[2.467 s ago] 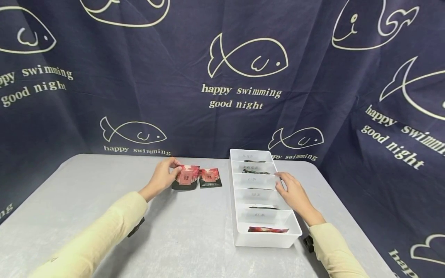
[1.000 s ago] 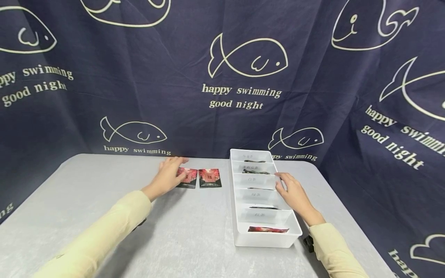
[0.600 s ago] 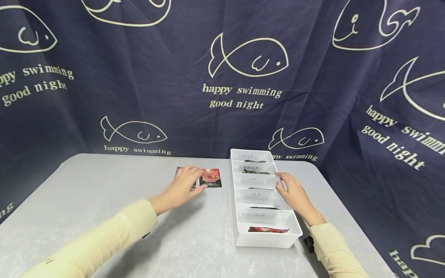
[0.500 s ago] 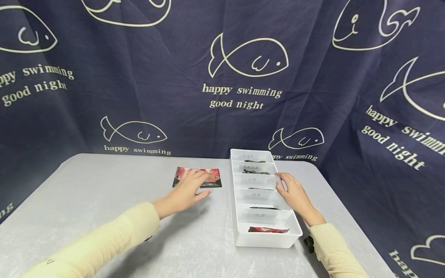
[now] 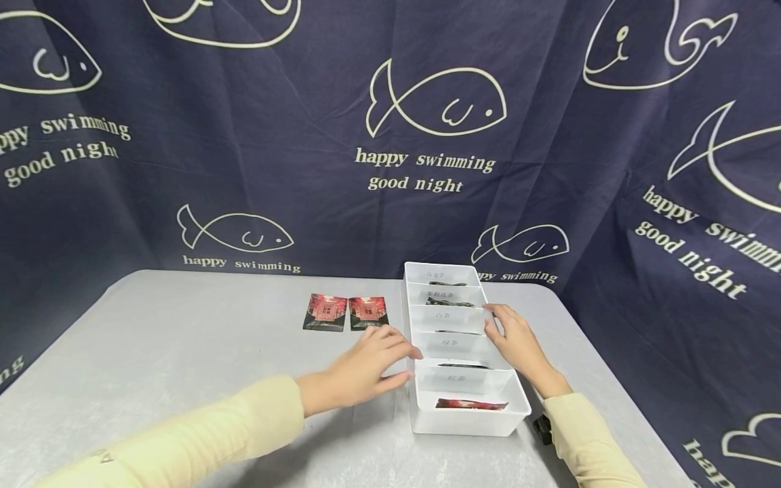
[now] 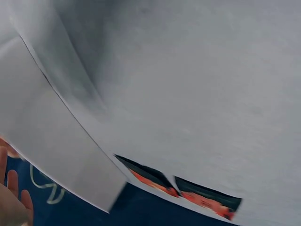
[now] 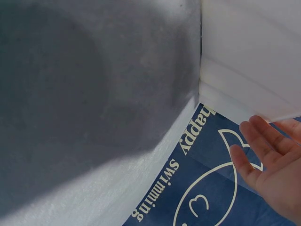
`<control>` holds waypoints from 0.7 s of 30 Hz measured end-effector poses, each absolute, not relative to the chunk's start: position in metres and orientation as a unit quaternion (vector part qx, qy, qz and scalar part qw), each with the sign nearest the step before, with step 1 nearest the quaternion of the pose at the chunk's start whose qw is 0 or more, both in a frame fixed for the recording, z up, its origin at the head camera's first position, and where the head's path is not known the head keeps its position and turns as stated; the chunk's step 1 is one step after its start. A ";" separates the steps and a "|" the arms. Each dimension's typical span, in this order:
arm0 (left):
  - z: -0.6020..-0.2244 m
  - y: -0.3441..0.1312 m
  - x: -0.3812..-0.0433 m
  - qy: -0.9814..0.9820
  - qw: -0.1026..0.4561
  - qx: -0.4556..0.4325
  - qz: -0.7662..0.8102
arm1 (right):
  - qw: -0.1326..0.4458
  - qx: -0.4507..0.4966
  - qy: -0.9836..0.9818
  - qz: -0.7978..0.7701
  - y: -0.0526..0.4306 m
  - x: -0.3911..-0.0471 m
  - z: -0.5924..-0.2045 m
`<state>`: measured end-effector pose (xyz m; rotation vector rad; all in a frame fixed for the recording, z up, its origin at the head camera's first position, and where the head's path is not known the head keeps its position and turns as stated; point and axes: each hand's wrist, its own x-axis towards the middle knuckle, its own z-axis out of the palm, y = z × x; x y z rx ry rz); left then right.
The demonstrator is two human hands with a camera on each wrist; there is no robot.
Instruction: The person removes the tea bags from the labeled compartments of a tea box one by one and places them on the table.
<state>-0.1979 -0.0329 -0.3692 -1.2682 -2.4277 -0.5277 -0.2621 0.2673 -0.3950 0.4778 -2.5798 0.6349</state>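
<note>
My left hand point(image 5: 369, 366) is beside the left wall of a white divided box point(image 5: 470, 421), fingers loosely extended and holding nothing. In the left wrist view, part of a hand point(image 6: 13, 205) shows at the lower left corner, by the box rim. My right hand point(image 5: 518, 349) rests its fingertips at the box's right rim. Two flat red-and-black sachets, the left one point(image 5: 325, 312) and the right one point(image 5: 369, 310), lie side by side on the table, the right one's lower edge partly behind my left hand. A red sachet point(image 5: 470, 404) stands in the box's front compartment.
The box's compartments bear handwritten labels. Dark sachets point(image 5: 449, 301) stick up in the back compartments, and thin edges of others show further forward. A grey table point(image 5: 244, 366) carries everything; a dark blue fish-print cloth point(image 5: 329, 156) hangs behind and at the sides.
My left hand let go of the left sachet, which now lies flat next to the other, then moved right and nearer to the box's left wall. My right hand stays at the rim.
</note>
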 end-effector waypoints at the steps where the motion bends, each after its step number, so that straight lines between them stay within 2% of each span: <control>1: -0.369 -0.030 -0.196 -0.854 0.174 -0.454 -0.188 | 0.219 0.173 -0.932 0.230 0.267 -0.262 -0.395; 12: -0.377 -0.007 -0.183 -0.818 0.178 -0.513 -0.190 | 0.221 0.168 -0.933 0.229 0.267 -0.262 -0.396; 21: -0.379 0.002 -0.178 -0.817 0.200 -0.505 -0.194 | 0.224 0.169 -0.932 0.230 0.266 -0.262 -0.396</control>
